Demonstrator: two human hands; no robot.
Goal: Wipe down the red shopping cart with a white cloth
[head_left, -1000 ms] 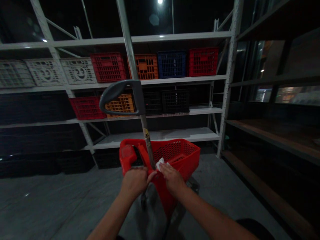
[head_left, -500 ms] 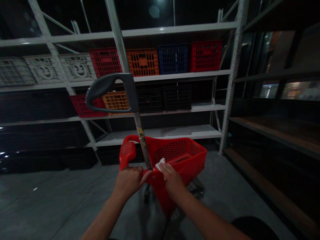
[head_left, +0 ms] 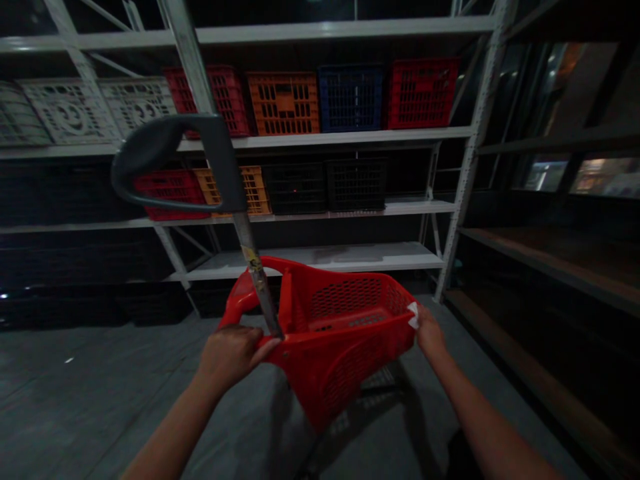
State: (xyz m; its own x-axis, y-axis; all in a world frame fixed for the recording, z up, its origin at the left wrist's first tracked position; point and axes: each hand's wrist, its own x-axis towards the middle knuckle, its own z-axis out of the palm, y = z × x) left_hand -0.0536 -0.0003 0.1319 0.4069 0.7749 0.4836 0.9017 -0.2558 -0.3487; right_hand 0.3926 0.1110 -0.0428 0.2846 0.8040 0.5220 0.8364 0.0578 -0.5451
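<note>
A red plastic shopping cart [head_left: 350,347] with a perforated basket stands in front of me. My left hand [head_left: 233,352] is wrapped round the red handle frame at its near left side. My right hand [head_left: 429,331] presses a crumpled white cloth or tissue [head_left: 413,315] on the rim at the basket's far right corner. Between the handle and the basket a metal pole [head_left: 256,273] rises, tilted left, with a worn yellow sticker. A dark grey loop grip [head_left: 223,163] is fixed on the pole, with no hand on it.
Behind the cart stands a white metal rack [head_left: 320,141] holding an orange crate [head_left: 284,103], a blue crate [head_left: 350,99], and red, white and black ones. Dark shelving [head_left: 540,253] runs along the right. Grey concrete floor [head_left: 125,387] lies around the cart.
My right hand has slid the white cloth along the rim from beside the pole to the far right corner. The cart and pole have shifted left in view; my left hand keeps its hold.
</note>
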